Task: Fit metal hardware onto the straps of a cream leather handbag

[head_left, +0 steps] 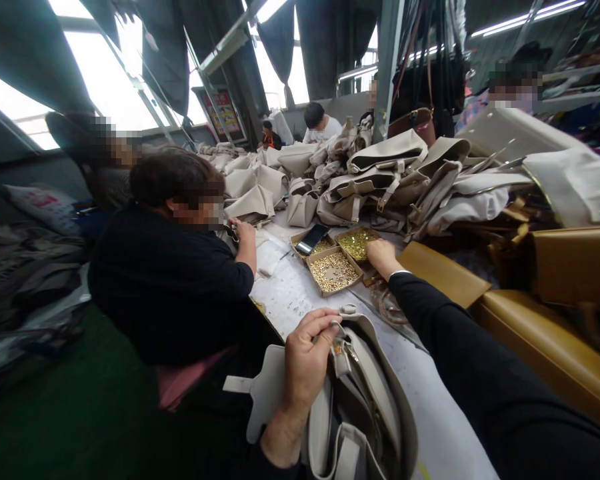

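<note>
My left hand (307,360) is closed in a pinch on the upper edge of a cream handbag (403,400). The bag gapes toward me at the table's near edge, its lining and zip showing, and a flap with a strap hangs to the left. Stretched forward, my right hand (381,256) is at the right side of a cardboard box of small gold metal pieces (356,243). Its fingers are curled down; whatever is between them is hidden. Just nearer stands a second box of small gold studs (333,271).
A phone (313,239) lies across a third box. Cream bags (360,180) are heaped at the back, and mustard-brown bags (555,327) lie right of my arm. A co-worker in black (165,287) sits at left, hands on a cream piece. Other people sit farther off.
</note>
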### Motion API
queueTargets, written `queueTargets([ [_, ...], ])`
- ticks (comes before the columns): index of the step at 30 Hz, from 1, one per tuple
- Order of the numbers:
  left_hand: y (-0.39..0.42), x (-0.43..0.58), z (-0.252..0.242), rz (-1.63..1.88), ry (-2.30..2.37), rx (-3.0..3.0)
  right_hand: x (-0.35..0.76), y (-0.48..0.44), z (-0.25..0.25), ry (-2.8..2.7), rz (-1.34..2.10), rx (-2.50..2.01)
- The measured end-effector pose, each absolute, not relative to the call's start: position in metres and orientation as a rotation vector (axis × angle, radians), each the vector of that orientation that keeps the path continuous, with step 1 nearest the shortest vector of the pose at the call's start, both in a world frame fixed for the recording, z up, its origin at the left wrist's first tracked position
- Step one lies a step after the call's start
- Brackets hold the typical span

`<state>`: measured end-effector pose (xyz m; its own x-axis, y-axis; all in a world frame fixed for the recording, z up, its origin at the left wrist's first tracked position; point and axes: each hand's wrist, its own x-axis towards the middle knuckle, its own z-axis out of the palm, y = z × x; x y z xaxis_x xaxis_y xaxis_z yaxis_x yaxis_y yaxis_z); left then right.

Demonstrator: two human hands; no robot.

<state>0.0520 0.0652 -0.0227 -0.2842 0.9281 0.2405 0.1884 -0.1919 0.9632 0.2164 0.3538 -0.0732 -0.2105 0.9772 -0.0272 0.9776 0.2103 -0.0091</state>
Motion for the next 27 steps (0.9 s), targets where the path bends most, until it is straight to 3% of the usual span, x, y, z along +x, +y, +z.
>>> queueTargets([
  [18,0.068,0.048,-0.034,1.535,1.457,1.381,0.216,0.364,-0.089,2.531,-0.053,1.92],
  [27,0.077,0.045,-0.058,1.714,1.428,1.46,0.206,0.366,-0.105,2.568,0.003,1.962],
])
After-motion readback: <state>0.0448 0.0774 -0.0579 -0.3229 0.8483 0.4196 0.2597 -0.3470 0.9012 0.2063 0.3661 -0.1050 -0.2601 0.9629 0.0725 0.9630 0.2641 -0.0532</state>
